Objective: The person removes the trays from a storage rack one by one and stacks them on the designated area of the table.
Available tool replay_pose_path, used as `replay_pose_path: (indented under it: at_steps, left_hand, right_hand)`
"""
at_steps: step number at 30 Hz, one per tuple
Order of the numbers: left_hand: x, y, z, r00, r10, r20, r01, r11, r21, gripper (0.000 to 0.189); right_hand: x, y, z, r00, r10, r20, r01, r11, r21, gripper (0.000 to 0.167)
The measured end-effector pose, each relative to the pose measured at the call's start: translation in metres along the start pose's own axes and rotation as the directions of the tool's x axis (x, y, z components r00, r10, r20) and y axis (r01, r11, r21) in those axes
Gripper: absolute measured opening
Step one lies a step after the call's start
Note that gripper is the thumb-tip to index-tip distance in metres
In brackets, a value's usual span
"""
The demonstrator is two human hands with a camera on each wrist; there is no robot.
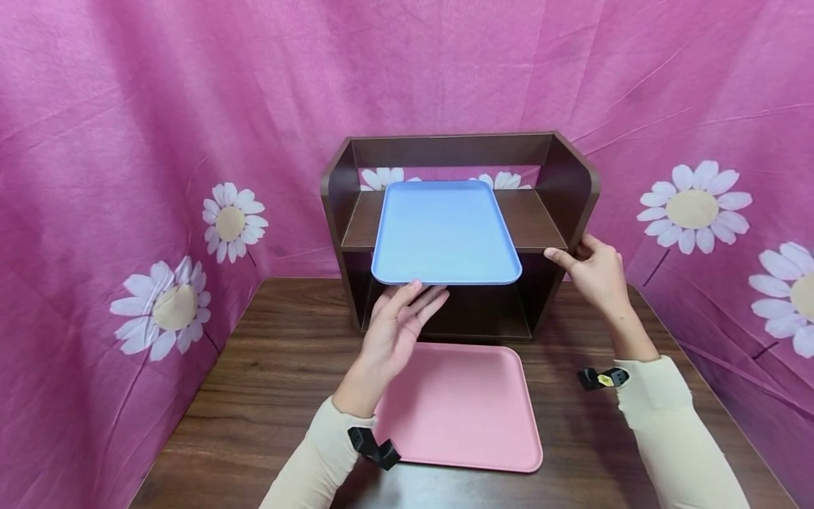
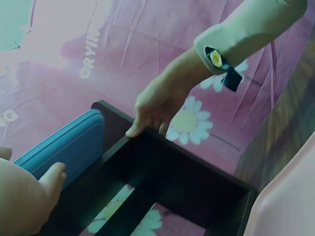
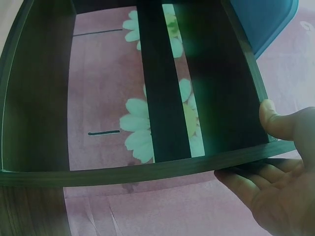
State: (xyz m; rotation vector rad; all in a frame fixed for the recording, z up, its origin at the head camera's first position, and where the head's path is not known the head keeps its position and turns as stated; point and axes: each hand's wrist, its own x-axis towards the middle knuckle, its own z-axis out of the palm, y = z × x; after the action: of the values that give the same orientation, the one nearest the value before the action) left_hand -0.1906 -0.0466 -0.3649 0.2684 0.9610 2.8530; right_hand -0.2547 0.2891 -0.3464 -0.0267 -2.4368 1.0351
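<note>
Far left, ahead of you: a pink fabric backdrop (image 1: 95,71), creased, printed with white daisies (image 1: 229,223). It runs behind everything and down the right side too. Below it, the dark wood-grain tabletop (image 1: 254,367).

Your left arm next: cream sleeve (image 1: 311,452), black wrist device (image 1: 375,449) at the cuff. Left hand (image 1: 394,332) turned palm up under the front edge of the blue tray (image 1: 445,230); fingers loosely spread beneath it, thumb at the rim and not hooked over the top. Cannot tell how much weight the hand carries.

Blue tray sits at the upper level of the dark brown two-tier shelf unit (image 1: 451,150), between its side panels, front end jutting out past the shelf edge. Pink tray (image 1: 470,410) lies flat on the tabletop in front of the unit, below the blue one, its left part hidden by your left arm.

Right of that, your right hand (image 1: 598,276) grips the shelf unit's right side panel at the front: thumb on the inner face, fingers wrapped round the outside, pinching the panel. Second black wrist device (image 1: 603,379) at that cuff.
</note>
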Motion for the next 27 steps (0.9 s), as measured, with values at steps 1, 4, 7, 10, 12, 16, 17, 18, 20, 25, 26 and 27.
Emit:
replay_pose_path:
  at_steps: [1, 4, 7, 10, 12, 16, 17, 18, 20, 25, 26, 27]
  left_hand:
    - [0.000, -0.002, 0.001, 1.000, 0.007, 0.001, -0.007, 1.000, -0.013, 0.021]
    - [0.002, -0.006, 0.004, 0.999, 0.034, -0.014, -0.035, 0.998, -0.043, 0.020]
    - [0.003, -0.009, 0.006, 0.998, 0.052, -0.032, -0.053, 0.997, -0.057, 0.023]
    - [0.003, -0.011, 0.006, 0.997, 0.061, -0.054, -0.064, 0.996, -0.055, 0.027]
    - [0.003, -0.011, 0.007, 0.994, 0.077, -0.073, -0.080, 0.995, -0.052, 0.028]
    - [0.002, -0.010, 0.010, 0.983, 0.124, -0.132, -0.130, 0.991, -0.042, 0.034]
    - [0.002, -0.009, 0.011, 0.980, 0.133, -0.146, -0.141, 0.989, -0.043, 0.036]
    - [0.002, -0.009, 0.012, 0.977, 0.140, -0.158, -0.148, 0.988, -0.044, 0.038]
    - [0.003, -0.009, 0.015, 0.972, 0.144, -0.185, -0.155, 0.987, -0.048, 0.039]
    - [0.004, -0.009, 0.019, 0.963, 0.145, -0.226, -0.160, 0.986, -0.050, 0.035]
    - [0.004, -0.009, 0.020, 0.962, 0.147, -0.231, -0.162, 0.986, -0.048, 0.033]
    - [0.004, -0.009, 0.021, 0.960, 0.148, -0.237, -0.164, 0.985, -0.047, 0.032]
  right_hand:
    - [0.000, 0.000, 0.000, 1.000, 0.005, -0.001, -0.005, 1.000, 0.003, 0.046]
    - [-0.001, -0.001, 0.000, 1.000, 0.016, 0.001, -0.016, 1.000, 0.019, 0.047]
    - [0.000, 0.000, 0.001, 1.000, 0.020, 0.010, -0.020, 0.999, 0.036, 0.047]
    - [0.000, 0.001, 0.001, 1.000, 0.024, 0.018, -0.024, 0.999, 0.043, 0.050]
    - [0.000, 0.001, 0.002, 0.999, 0.028, 0.024, -0.029, 0.999, 0.042, 0.052]
    - [0.000, 0.001, 0.001, 0.999, 0.030, 0.039, -0.031, 0.999, 0.034, 0.054]
    - [0.000, 0.001, 0.000, 0.999, 0.031, 0.044, -0.032, 0.999, 0.033, 0.054]
    - [0.001, 0.000, 0.000, 0.998, 0.031, 0.048, -0.032, 0.999, 0.032, 0.054]
    - [0.000, 0.000, -0.002, 0.998, 0.034, 0.056, -0.035, 0.999, 0.032, 0.054]
    - [0.000, 0.000, -0.004, 0.996, 0.047, 0.071, -0.050, 0.998, 0.034, 0.055]
    - [0.000, 0.000, -0.004, 0.996, 0.050, 0.073, -0.053, 0.998, 0.036, 0.055]
    - [0.000, 0.000, -0.004, 0.996, 0.052, 0.074, -0.055, 0.998, 0.037, 0.055]
